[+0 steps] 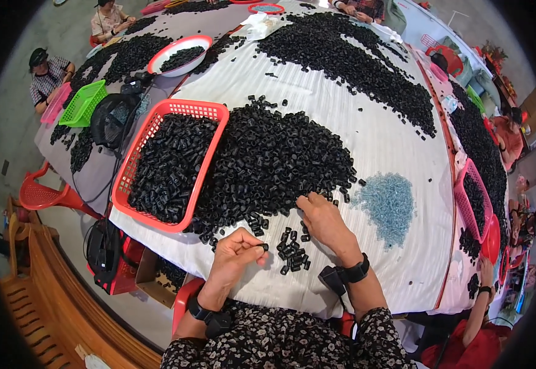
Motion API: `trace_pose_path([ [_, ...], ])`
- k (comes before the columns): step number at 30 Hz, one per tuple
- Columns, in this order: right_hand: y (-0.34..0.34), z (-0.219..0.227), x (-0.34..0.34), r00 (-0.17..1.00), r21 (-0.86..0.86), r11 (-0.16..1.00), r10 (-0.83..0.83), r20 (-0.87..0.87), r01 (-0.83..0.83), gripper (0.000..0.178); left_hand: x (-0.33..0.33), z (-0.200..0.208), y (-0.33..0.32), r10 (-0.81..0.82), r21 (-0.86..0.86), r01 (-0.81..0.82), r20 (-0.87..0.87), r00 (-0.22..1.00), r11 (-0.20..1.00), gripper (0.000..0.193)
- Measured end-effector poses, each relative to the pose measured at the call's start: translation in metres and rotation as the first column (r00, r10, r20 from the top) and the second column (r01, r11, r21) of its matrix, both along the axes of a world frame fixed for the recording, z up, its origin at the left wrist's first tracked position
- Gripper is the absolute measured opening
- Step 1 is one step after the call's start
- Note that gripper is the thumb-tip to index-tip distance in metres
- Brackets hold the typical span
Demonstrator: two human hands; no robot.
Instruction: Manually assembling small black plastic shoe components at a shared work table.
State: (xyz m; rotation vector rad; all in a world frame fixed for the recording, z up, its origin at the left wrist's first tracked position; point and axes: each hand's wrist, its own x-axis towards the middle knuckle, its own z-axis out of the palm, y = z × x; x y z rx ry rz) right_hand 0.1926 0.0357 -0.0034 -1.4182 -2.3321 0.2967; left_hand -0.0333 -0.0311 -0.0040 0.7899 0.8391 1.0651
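Note:
My left hand pinches a small black plastic cap between thumb and fingertips, just above the white table cover. To its right, my right hand reaches to the near edge of a big heap of black caps. Its fingers are bent together, and whatever they grip is hidden. A small loose group of finished-looking black pieces lies between the two hands. Right of my right hand is a patch of small clear bluish pieces spread on the cover.
A red basket full of black pieces stands left of the heap. Beyond it are a red-rimmed white basin, a green basket and another long heap. A pink basket stands at right. Other people work around the tables.

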Motion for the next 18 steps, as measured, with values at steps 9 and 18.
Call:
trace_pose_path([
  [9,-0.004,0.024,-0.004,0.793,-0.343,0.892,0.027,-0.609,-0.293,0.018,-0.002,0.001,-0.001,0.03,0.003,-0.03,-0.011,0.999,1.0,0.005],
  [18,-0.016,0.03,-0.015,0.569,-0.515,0.72,-0.202,-0.797,-0.465,0.011,0.003,0.011,0.002,0.032,0.011,-0.032,-0.004,0.999,0.999,0.006],
])
